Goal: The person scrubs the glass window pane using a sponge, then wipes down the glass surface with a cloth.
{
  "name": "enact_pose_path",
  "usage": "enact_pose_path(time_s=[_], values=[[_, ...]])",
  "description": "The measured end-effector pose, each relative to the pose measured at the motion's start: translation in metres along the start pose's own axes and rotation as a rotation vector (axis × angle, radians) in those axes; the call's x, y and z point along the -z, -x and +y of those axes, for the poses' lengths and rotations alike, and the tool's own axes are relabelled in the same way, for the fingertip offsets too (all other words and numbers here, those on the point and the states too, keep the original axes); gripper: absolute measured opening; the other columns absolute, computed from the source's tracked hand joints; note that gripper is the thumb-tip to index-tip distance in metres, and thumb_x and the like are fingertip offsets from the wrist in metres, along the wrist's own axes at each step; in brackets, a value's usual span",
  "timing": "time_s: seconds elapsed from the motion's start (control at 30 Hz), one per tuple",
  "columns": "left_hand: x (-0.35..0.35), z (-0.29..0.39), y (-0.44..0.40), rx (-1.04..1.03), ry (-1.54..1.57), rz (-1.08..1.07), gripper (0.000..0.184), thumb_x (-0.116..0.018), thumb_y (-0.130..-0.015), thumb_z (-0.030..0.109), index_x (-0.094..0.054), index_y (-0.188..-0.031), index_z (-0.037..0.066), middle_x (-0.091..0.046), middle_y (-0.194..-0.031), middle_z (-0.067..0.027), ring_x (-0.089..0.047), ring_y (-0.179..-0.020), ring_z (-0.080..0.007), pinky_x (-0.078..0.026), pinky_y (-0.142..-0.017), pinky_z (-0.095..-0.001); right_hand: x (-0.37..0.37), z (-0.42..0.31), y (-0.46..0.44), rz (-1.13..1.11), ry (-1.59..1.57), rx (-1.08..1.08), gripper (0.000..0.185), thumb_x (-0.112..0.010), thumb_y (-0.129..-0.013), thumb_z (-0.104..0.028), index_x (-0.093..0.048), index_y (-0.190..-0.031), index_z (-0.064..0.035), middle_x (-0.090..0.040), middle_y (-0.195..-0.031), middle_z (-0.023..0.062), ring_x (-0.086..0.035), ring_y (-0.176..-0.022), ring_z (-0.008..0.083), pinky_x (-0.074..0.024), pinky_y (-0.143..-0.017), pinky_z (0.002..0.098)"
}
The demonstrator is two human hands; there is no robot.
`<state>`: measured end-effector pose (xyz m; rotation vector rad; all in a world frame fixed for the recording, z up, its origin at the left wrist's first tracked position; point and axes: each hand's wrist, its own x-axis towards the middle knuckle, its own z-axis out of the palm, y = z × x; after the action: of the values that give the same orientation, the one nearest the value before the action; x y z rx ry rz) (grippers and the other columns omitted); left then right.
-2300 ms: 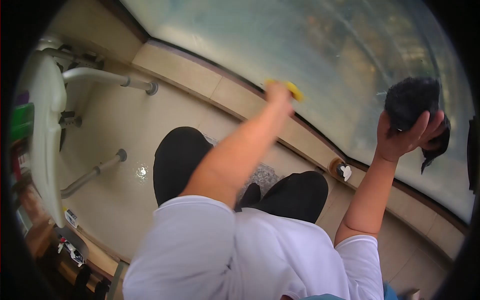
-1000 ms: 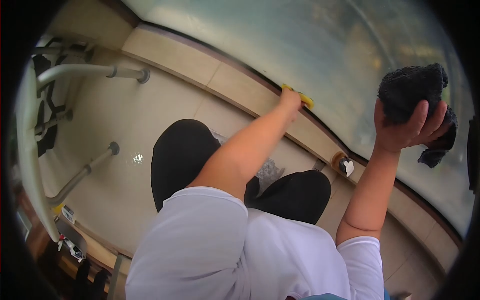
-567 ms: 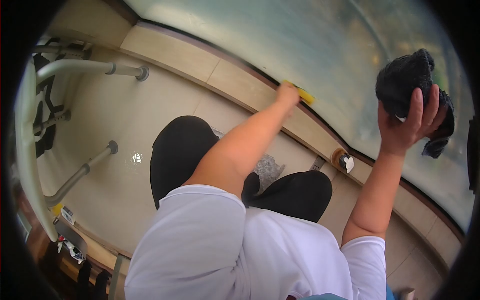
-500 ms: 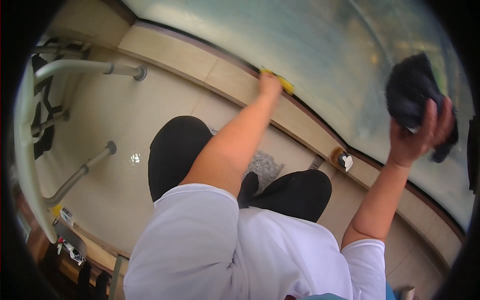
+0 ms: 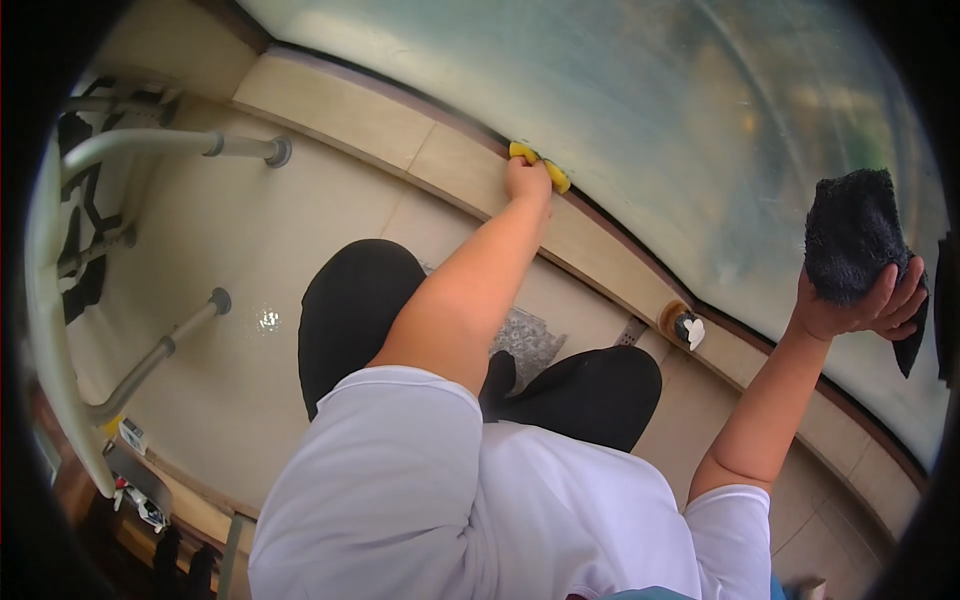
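My left hand is closed round a yellow sponge, which lies against the bottom edge of the frosted glass panel, just above the tiled ledge. On the right, my right hand grips a dark cloth in front of the glass. Part of the cloth hangs down behind the fingers, and the palm is hidden by it.
A white seat with grey tubular legs stands at the left on the beige floor. A small round container with a white piece sits on the ledge. A grey mat lies between my knees.
My left hand has moved left along the glass's bottom edge with the sponge, slightly back from its spot a second ago. My right hand with the cloth has shifted right and lower.
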<state>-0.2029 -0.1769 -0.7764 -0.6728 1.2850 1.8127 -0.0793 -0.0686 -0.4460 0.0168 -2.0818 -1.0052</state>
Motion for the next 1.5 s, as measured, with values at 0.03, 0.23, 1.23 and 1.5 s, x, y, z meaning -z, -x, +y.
enact_pose_path(time_s=[0.03,0.23,1.23,1.5], values=[[-0.003,-0.006,0.002,-0.018,-0.052,-0.005,0.018,-0.052,-0.083,0.007,-0.049,-0.098,-0.003,-0.056,-0.09,-0.0109,-0.055,-0.083,-0.0183,-0.044,-0.068,-0.0319,0.001,0.0,0.001,0.001,0.021,0.006,0.073,-0.059,-0.072,-0.057,-0.038,-0.12,-0.0056,-0.05,-0.12,0.0163,-0.031,-0.123,0.0314,0.002,-0.102,0.0436],[-0.022,-0.045,0.03,-0.131,-0.405,-0.099,0.016,-0.052,-0.083,0.006,-0.049,-0.097,-0.002,-0.056,-0.087,-0.0097,-0.054,-0.075,-0.0177,-0.044,-0.063,-0.0313,-0.004,-0.001,0.004,0.022,0.049,0.034,0.076,-0.064,-0.071,-0.052,-0.034,-0.122,-0.0044,-0.048,-0.12,0.0185,-0.031,-0.122,0.0333,-0.0019,-0.101,0.0442],[-0.037,-0.044,0.034,0.148,-0.148,-0.086,0.015,-0.052,-0.083,0.005,-0.052,-0.096,-0.002,-0.059,-0.092,-0.0116,-0.056,-0.083,-0.0204,-0.044,-0.073,-0.0317,-0.002,-0.019,0.002,-0.066,0.018,-0.009,0.077,-0.067,-0.071,-0.045,-0.031,-0.125,-0.0049,-0.04,-0.126,0.0237,-0.027,-0.123,0.0353,-0.012,-0.098,0.0462],[-0.003,-0.01,-0.004,-0.231,-0.214,0.101,0.016,-0.05,-0.085,0.01,-0.052,-0.099,0.001,-0.057,-0.089,-0.0081,-0.055,-0.082,-0.0192,-0.044,-0.071,-0.031,-0.005,-0.017,-0.004,-0.045,-0.027,0.015,0.078,-0.066,-0.07,-0.05,-0.034,-0.125,-0.0047,-0.039,-0.129,0.0211,-0.025,-0.126,0.0367,-0.0095,-0.1,0.0471]])
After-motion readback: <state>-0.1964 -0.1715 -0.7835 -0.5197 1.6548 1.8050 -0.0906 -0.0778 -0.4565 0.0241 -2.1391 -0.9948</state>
